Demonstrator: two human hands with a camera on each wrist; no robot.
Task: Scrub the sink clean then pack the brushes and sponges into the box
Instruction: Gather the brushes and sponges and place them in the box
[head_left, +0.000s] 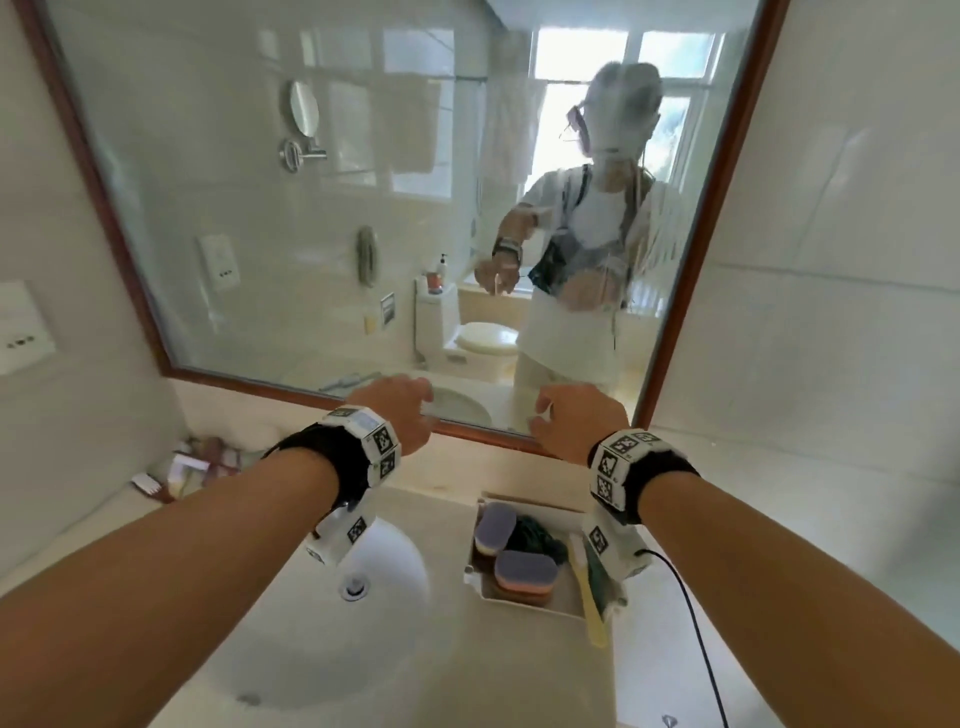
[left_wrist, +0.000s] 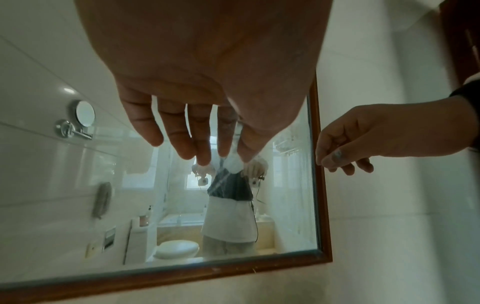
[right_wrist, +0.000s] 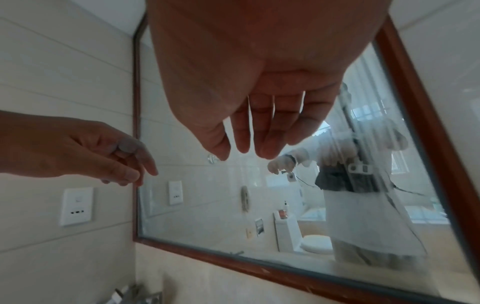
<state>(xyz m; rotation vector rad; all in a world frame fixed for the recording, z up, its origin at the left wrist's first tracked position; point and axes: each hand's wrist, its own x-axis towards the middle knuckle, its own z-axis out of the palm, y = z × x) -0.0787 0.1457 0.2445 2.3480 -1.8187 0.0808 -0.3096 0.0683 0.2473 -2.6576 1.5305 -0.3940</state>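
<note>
Sink (head_left: 291, 613) pale, sponges (head_left: 524, 571) boxed

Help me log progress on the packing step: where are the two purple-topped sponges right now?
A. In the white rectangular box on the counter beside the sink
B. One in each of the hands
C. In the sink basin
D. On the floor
A: both purple-topped sponges lie inside the white rectangular box on the counter to the right of the sink basin, while the left hand and right hand hold nothing.
</note>
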